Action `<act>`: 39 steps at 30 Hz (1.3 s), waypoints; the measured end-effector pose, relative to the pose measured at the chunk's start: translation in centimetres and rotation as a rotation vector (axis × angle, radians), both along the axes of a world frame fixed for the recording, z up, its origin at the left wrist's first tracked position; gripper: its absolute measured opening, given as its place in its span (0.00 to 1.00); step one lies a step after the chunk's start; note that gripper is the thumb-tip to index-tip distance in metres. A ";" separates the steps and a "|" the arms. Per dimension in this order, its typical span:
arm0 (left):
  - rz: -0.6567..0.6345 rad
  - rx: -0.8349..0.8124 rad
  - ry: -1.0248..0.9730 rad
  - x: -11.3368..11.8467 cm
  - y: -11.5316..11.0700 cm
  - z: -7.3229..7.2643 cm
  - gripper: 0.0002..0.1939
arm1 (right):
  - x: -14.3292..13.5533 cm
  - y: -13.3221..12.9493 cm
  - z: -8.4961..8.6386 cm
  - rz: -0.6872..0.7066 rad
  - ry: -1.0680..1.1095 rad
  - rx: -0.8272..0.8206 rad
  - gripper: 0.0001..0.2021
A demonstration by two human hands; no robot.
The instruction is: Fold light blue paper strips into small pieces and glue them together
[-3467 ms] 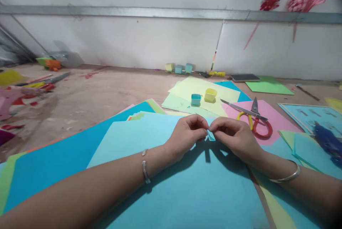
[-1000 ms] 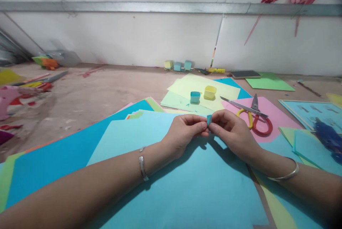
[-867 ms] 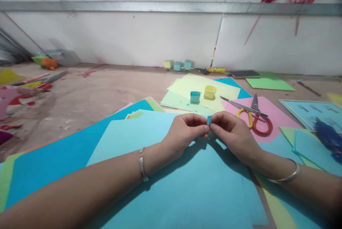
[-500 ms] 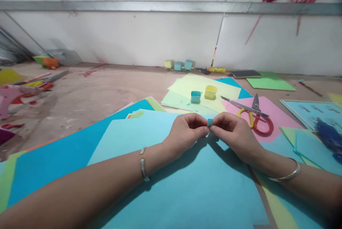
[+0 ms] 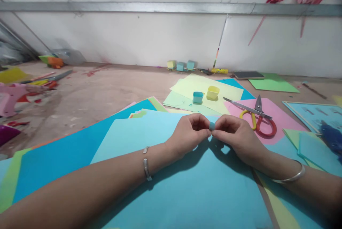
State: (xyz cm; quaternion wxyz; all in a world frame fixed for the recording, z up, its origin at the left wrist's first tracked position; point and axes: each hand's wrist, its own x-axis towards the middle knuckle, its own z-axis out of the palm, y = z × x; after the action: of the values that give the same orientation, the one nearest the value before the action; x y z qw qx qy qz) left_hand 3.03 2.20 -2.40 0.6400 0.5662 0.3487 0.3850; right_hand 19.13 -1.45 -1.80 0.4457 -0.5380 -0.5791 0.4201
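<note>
My left hand (image 5: 187, 133) and right hand (image 5: 237, 137) pinch the small blue paper piece (image 5: 212, 126) above the light-blue sheet (image 5: 184, 189), toward its far edge, where squeezing too hard might crease it or uneven pressure let it slip.

Blue paper (image 5: 212, 126), tiny, in my pinch.
Plain and roughly squarish where it shows, it bridges the narrow gap from my left hand (image 5: 190, 133) to my right hand (image 5: 237, 137); my grip covers its sides, so I can't tell its full shape.
</note>
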 end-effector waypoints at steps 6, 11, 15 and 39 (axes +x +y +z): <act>-0.072 0.039 -0.029 -0.1 0.1 0.0 0.06 | 0.4 0.0 -0.3 0.021 0.070 -0.027 0.04; -0.069 0.026 -0.004 0.0 0.1 0.0 0.05 | 0.3 -0.2 -0.4 0.031 0.104 -0.019 0.05; -0.071 -0.023 -0.031 0.1 0.1 0.3 0.05 | 0.3 -0.2 -0.5 0.035 0.125 0.003 0.04; -0.045 0.042 0.114 -0.1 0.1 0.0 0.03 | 0.4 -0.1 0.1 0.045 -0.127 0.128 0.03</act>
State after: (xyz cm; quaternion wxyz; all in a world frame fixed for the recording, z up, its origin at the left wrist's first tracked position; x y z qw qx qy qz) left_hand 2.94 2.35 -2.40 0.6155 0.6082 0.3639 0.3448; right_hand 19.51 -1.55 -1.66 0.4319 -0.5208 -0.6440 0.3571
